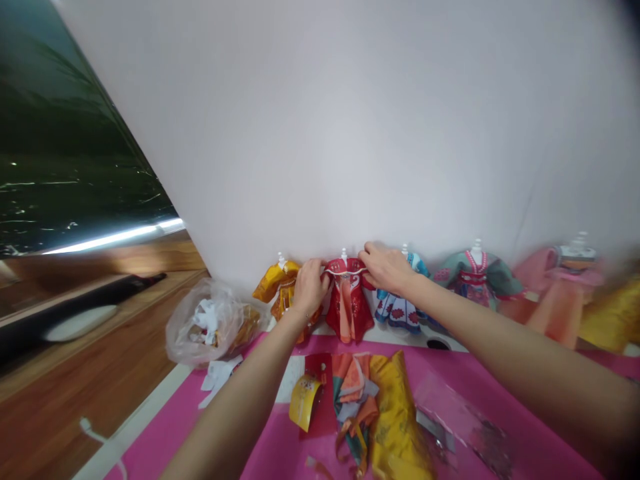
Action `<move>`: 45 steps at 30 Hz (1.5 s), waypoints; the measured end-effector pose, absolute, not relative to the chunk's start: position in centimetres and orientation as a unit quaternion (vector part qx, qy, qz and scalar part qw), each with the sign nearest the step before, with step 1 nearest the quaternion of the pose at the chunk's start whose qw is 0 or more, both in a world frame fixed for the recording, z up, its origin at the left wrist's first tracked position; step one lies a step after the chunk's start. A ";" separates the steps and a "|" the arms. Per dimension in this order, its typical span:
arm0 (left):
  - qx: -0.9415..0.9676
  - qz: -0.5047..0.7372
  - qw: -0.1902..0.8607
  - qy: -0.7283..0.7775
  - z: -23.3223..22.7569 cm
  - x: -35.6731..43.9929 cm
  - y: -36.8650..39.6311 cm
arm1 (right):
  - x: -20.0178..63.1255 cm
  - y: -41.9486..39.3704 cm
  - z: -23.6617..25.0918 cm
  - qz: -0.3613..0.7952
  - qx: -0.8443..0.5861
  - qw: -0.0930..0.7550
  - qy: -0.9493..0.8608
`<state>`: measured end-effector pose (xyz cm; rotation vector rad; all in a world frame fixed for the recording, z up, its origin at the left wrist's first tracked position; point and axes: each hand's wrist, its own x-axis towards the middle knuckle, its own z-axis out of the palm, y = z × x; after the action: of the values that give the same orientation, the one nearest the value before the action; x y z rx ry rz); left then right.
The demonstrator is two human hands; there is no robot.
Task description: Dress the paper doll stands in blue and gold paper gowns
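A small red doll dress (349, 303) stands on a white mannequin stand against the white wall. My left hand (309, 287) pinches its left shoulder and my right hand (384, 265) grips its right shoulder; both arms reach forward over a pink mat (260, 453). To its left is a yellow-orange doll dress (280, 283), and to its right a blue-and-white one (397, 310), partly hidden by my right wrist.
Further right stand a teal-and-pink dress (473, 277), a pink one (565, 280) and a blurred yellow one (613, 313). Loose doll clothes (370, 407) lie on the mat, with a clear plastic bag (213, 323) at left. A wooden floor (65, 400) lies beyond.
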<state>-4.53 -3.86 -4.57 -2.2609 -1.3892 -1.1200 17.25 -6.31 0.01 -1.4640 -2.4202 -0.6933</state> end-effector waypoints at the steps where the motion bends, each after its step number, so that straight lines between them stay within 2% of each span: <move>1: -0.777 -0.386 0.128 -0.480 -4.6 -4.6 -3.7 | 17.2 -6.3 0.0 -0.236 -0.500 0.114 -0.826; 11: -0.780 -0.364 0.113 -0.496 -4.6 -4.7 -4.3 | 17.7 -7.3 0.1 -0.212 -0.500 0.111 -0.833; 16: -0.767 -0.332 0.107 -0.538 -5.1 -4.8 -7.0 | 18.2 -9.4 -2.3 -0.176 -0.490 0.091 -0.849; 23: -0.751 -0.172 0.040 -0.636 -8.8 -3.9 -9.6 | 16.6 -11.5 -8.2 -0.111 -0.472 0.040 -0.874; 28: -0.717 -0.085 0.010 -0.692 -10.6 -3.0 -8.9 | 14.6 -11.5 -10.0 -0.091 -0.444 0.024 -0.891; 38: -0.713 -0.022 -0.016 -0.701 -11.4 -2.0 -8.0 | 13.7 -10.6 -10.7 -0.056 -0.459 0.043 -0.885; 45: -0.721 0.001 -0.017 -0.692 -10.3 -2.4 -9.4 | 14.9 -11.9 -11.3 -0.005 -0.456 0.107 -0.883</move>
<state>-2.35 -9.36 -10.34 -2.2920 -2.1990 0.0032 14.87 -11.88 -11.27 -1.3436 -2.6010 -0.0134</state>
